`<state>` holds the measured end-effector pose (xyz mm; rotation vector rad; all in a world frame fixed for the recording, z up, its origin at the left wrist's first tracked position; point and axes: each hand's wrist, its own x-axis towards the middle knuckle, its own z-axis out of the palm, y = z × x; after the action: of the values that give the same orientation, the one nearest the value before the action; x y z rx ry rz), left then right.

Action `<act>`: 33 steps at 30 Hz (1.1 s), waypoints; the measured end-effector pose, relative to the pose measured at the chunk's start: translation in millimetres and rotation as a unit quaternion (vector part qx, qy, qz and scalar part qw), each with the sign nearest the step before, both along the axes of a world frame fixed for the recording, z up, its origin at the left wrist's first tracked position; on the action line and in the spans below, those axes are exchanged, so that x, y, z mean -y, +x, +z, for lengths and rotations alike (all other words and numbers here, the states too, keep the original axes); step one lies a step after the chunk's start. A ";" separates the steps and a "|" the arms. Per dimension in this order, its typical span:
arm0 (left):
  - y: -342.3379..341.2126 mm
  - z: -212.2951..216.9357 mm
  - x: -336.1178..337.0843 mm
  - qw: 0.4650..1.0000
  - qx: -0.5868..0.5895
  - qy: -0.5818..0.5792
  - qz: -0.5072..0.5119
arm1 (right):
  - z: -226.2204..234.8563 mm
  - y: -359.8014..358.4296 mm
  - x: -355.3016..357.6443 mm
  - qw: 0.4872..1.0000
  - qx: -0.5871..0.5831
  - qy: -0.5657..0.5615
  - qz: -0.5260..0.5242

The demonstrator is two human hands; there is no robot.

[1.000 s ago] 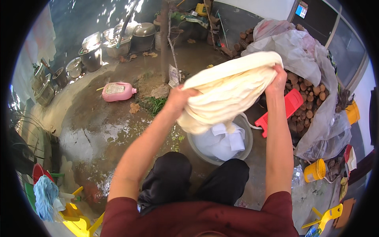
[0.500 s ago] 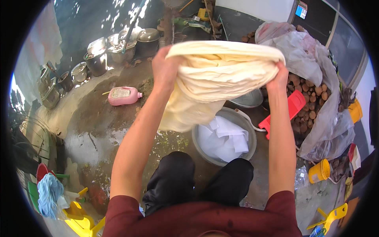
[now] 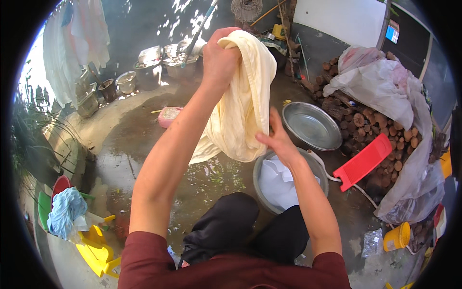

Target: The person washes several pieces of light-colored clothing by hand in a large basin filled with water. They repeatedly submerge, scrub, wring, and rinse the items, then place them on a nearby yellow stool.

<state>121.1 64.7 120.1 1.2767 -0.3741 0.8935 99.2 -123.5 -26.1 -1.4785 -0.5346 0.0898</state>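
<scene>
Cream cloth [image 3: 248, 101] suspended from left hand [image 3: 221, 60]
The left hand is closed on the upper fold; the right hand [image 3: 280, 140], thumb and fingers apart, is at the lower edge, contact unclear. The cloth hangs over the floor [image 3: 130, 144], near the far-left rim of the grey basin [image 3: 260, 195].

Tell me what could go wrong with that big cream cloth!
Its end hangs over the wet ground, so the cream cloth might dip and get dirty. If the left hand slips, the cloth could drop, perhaps partly into the grey basin nearby.
</scene>
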 end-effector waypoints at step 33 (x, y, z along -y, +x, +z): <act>-29.0 -141.9 11.6 0.907 -0.314 0.073 -0.272 | 80.0 36.3 -6.7 0.958 -0.044 0.265 -0.098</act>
<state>92.2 53.1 -21.8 1.4194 -0.2581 -0.0392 135.4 -116.7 53.9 -0.9878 -0.3022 -0.1360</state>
